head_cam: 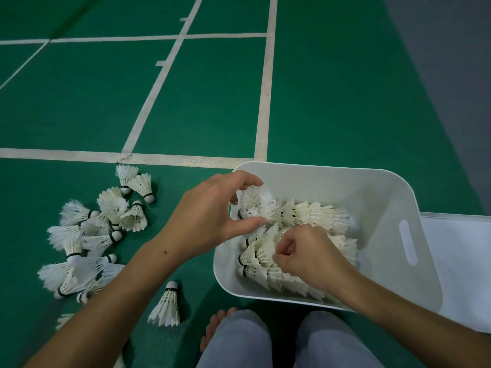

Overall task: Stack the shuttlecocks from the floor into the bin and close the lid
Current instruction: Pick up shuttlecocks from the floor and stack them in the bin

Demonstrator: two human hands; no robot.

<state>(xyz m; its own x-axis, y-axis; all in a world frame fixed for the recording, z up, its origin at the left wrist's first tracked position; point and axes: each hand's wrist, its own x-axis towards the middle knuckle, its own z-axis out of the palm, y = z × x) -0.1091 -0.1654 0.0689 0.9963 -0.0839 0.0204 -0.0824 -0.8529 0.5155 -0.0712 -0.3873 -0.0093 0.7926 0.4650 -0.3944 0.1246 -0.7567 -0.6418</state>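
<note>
A white plastic bin (382,197) stands on the green court floor and holds rows of stacked white shuttlecocks (316,213). My left hand (212,211) grips a frayed shuttlecock (255,200) at the left end of the far row, over the bin's left rim. Lower in the bin, my right hand (305,256) has its fingers curled and pinches the feathers of a nearer row (260,258). A heap of loose shuttlecocks (87,235) lies on the floor to the left. One more shuttlecock (167,305) stands alone near my left forearm.
The bin's white lid (462,272) lies flat on the floor against the bin's right side. My knees in grey trousers (239,341) and a bare foot (212,325) are at the bottom. White court lines (263,102) cross the floor beyond.
</note>
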